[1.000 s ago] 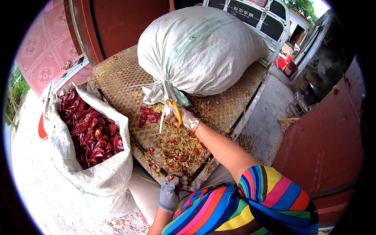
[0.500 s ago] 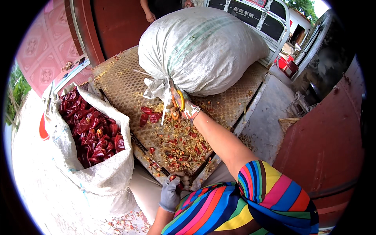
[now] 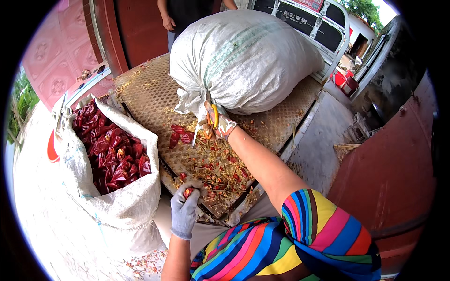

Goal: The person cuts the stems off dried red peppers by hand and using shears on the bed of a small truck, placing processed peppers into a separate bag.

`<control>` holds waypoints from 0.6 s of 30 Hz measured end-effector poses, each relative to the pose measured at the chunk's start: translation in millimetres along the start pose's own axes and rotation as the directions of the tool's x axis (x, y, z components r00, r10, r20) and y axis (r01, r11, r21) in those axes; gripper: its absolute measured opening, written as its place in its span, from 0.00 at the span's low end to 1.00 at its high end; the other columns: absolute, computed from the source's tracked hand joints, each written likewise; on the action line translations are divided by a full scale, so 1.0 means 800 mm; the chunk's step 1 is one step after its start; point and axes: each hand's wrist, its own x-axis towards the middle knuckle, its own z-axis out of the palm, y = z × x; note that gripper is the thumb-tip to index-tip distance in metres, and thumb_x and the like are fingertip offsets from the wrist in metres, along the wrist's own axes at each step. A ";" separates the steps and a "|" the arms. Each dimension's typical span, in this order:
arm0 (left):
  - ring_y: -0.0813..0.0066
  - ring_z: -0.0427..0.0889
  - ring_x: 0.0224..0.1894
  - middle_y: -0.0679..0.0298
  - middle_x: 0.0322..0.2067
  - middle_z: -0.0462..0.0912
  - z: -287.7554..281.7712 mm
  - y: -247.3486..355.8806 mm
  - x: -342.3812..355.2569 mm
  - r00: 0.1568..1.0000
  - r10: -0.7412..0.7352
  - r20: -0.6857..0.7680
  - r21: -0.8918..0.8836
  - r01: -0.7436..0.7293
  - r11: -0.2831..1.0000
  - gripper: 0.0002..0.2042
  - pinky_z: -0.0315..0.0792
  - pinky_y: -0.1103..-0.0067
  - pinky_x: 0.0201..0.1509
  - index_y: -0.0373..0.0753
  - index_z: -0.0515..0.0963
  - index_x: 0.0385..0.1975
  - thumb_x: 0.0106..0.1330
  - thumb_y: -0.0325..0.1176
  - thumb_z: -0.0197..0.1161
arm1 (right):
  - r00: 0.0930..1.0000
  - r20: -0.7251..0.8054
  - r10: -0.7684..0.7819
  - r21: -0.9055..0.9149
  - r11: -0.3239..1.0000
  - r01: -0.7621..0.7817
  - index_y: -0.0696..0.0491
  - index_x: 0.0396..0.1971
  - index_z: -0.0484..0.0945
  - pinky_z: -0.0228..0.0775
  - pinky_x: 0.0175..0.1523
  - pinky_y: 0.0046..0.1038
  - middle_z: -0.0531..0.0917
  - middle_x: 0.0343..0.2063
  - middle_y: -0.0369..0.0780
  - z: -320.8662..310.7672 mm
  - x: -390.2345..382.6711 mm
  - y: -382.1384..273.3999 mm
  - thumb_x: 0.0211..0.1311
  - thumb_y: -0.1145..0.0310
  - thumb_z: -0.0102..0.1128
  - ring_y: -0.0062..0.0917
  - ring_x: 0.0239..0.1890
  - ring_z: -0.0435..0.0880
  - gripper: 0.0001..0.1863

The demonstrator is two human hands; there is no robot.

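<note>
My right hand (image 3: 215, 122), in a patterned glove, is closed on yellow-and-orange-handled scissors (image 3: 212, 117) at the gathered neck of a full white woven sack (image 3: 246, 61) with pale green stripes. Their blades are largely hidden. My left hand (image 3: 184, 208), in a grey glove, grips a small dried red chilli (image 3: 188, 192) above the near edge of the perforated metal bed (image 3: 154, 98). Loose red pieces (image 3: 180, 135) and yellowish seeds and stems (image 3: 215, 173) lie below the sack's neck. An open white sack (image 3: 79, 178) full of dried red chillies (image 3: 112, 154) stands beside my left arm.
Another person's hand (image 3: 168, 22) and dark-clothed body are behind the full sack. A white metal rack (image 3: 337, 56) rises at the back. A rusty red panel (image 3: 375, 178) stands at my right, red buckets (image 3: 344, 83) farther back, a pink tiled wall (image 3: 56, 56) at left.
My left hand has risen and moved left with the chilli. My right hand with the scissors has shifted slightly at the sack's neck. The other person has come further into view at the back.
</note>
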 end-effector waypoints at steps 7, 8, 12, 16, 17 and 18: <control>0.77 0.74 0.31 0.63 0.30 0.77 0.007 0.026 0.101 0.940 0.323 0.111 0.572 -0.326 0.753 0.09 0.67 0.83 0.38 0.33 0.76 0.40 0.63 0.23 0.51 | 0.999 -0.034 0.000 -0.033 0.999 -0.001 0.54 0.23 0.78 0.60 0.18 0.24 0.78 0.14 0.37 -0.008 0.025 -0.007 0.52 0.33 0.54 0.18 0.12 0.69 0.33; 0.72 0.75 0.34 0.60 0.32 0.77 0.012 0.021 0.111 0.922 0.373 0.105 0.609 -0.357 0.708 0.09 0.68 0.80 0.41 0.33 0.76 0.40 0.62 0.23 0.52 | 0.999 -0.052 -0.008 -0.046 0.999 0.005 0.54 0.22 0.78 0.60 0.18 0.24 0.78 0.14 0.37 -0.017 0.029 -0.006 0.52 0.33 0.54 0.18 0.12 0.69 0.33; 0.60 0.76 0.43 0.55 0.38 0.76 -0.007 -0.013 0.154 0.826 0.563 0.002 0.699 -0.404 0.590 0.11 0.69 0.74 0.50 0.35 0.76 0.41 0.58 0.21 0.55 | 0.991 -0.099 -0.092 -0.425 0.904 0.042 0.55 0.27 0.81 0.63 0.23 0.25 0.79 0.15 0.37 -0.010 -0.040 -0.022 0.53 0.35 0.56 0.18 0.14 0.70 0.33; 0.56 0.76 0.44 0.55 0.43 0.74 -0.018 -0.039 0.209 0.849 0.529 0.020 0.822 -0.315 0.474 0.13 0.70 0.70 0.49 0.37 0.74 0.44 0.58 0.23 0.57 | 0.996 -0.064 -0.057 -0.658 0.753 0.001 0.56 0.38 0.81 0.58 0.18 0.24 0.75 0.13 0.36 -0.064 -0.001 0.004 0.54 0.39 0.58 0.17 0.12 0.67 0.31; 0.56 0.76 0.44 0.55 0.44 0.74 -0.020 -0.042 0.217 0.876 0.483 0.002 0.849 -0.257 0.461 0.13 0.70 0.69 0.49 0.37 0.74 0.44 0.58 0.24 0.58 | 0.997 -0.033 -0.074 -0.654 0.756 0.035 0.56 0.38 0.81 0.58 0.18 0.25 0.76 0.14 0.37 -0.064 -0.004 0.004 0.55 0.40 0.58 0.17 0.13 0.67 0.30; 0.55 0.76 0.44 0.56 0.45 0.74 -0.022 -0.045 0.224 0.899 0.438 -0.018 0.874 -0.198 0.444 0.14 0.70 0.69 0.48 0.38 0.73 0.45 0.59 0.25 0.59 | 0.997 0.076 -0.022 -0.478 0.876 0.056 0.56 0.39 0.81 0.59 0.18 0.24 0.77 0.16 0.37 -0.078 0.002 0.015 0.56 0.41 0.58 0.18 0.13 0.68 0.29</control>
